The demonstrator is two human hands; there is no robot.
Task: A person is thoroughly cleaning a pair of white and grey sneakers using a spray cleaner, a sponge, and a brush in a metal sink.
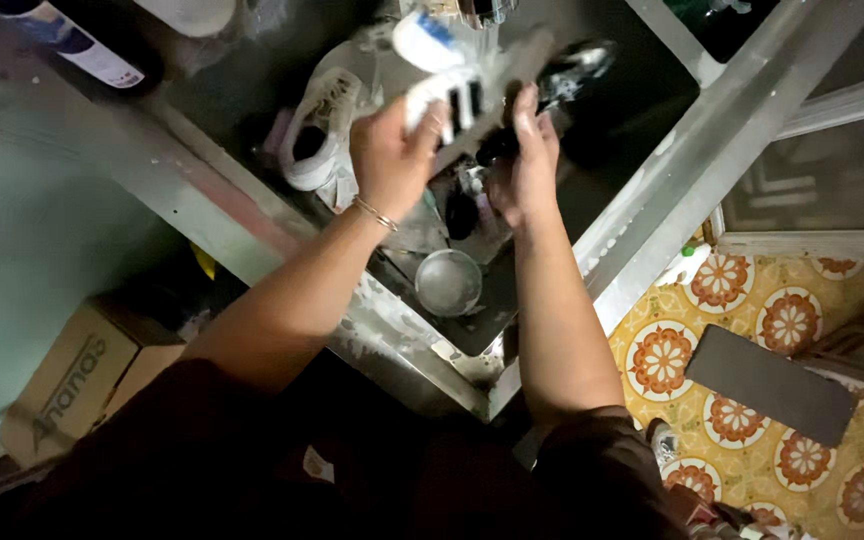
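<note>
Gripping a white shoe [449, 100] at upper centre, the left hand [392, 155] closes on its stiff sole. The right hand [524, 165] holds a dark brush [562, 75]; the wet shoe looks light but slippery.

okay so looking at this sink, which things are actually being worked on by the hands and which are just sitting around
In hand:
left hand holding a white shoe
right hand on a dark item, too blurred to identify
sink

Lying about:
white sneaker in the sink
metal bowl
bottle
cardboard box
dark mat on the patterned floor
</note>
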